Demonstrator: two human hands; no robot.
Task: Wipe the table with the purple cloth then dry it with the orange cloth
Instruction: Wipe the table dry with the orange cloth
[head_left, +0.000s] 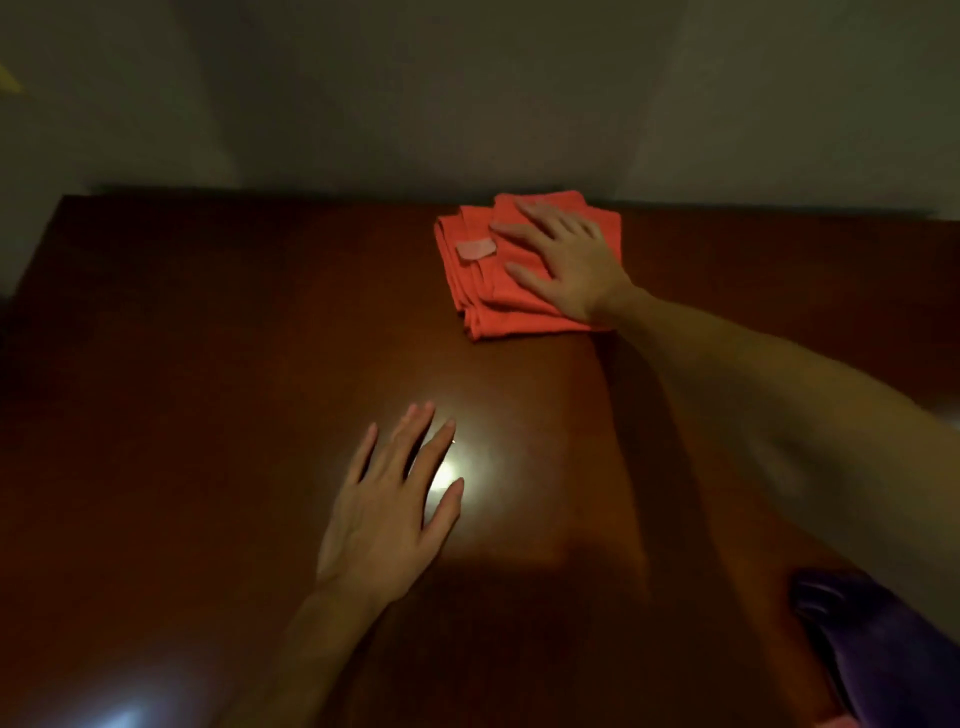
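1. Table (218, 374) of dark reddish-brown wood fills most of the view, its far edge running against a plain grey wall (467, 93); the surface is glossy and dimly lit
2. Orange cloth (467, 291) lies folded in several layers on the far part of the table, right of the middle and close to the far edge; a small pale tag (475, 250) shows on its upper left part
3. Right hand (563, 260) lies flat on top of the orange cloth with the fingers straight and spread, palm down, the fingertips pointing toward the far left; nothing is curled round the fabric, the hand only rests or presses on it
4. Right forearm (779, 395) stretches across the table from the right edge of the view to that hand, casting a dark shadow on the wood beside it
5. Left hand (395, 509) is on the near middle of the table, palm down with fingers straight and slightly fanned, holding nothing; whether the palm actually touches the wood cannot be told
6. Bright glare (457, 475) of reflected light sits on the tabletop just beside the left hand's fingers and thumb
7. Purple cloth (872, 644) lies bunched at the near right corner of the view, well apart from both hands and from the orange cloth; its lower part runs out of the picture
8. Second patch of bluish light (119, 712) shows at the bottom left
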